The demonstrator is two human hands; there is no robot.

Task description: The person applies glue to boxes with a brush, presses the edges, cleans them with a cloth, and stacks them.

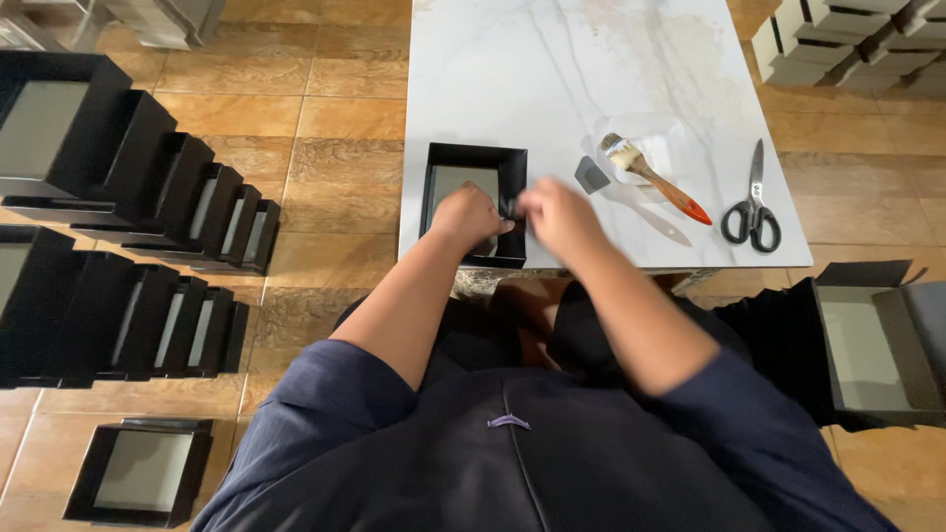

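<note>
On the near edge of the marble desk [552, 59] sits 1 black box tray [474, 158], open side up, long axis running away from the person. Left hand [471, 215] rests inside it, fingers curled against the right wall. Right hand [560, 217] meets it from outside, pinching that same wall; both grips narrow, closed on the wall. Brush [652, 176] and scissors [753, 202] lie right, apart. Black trays [148, 197] stacked on floor, left.
</note>
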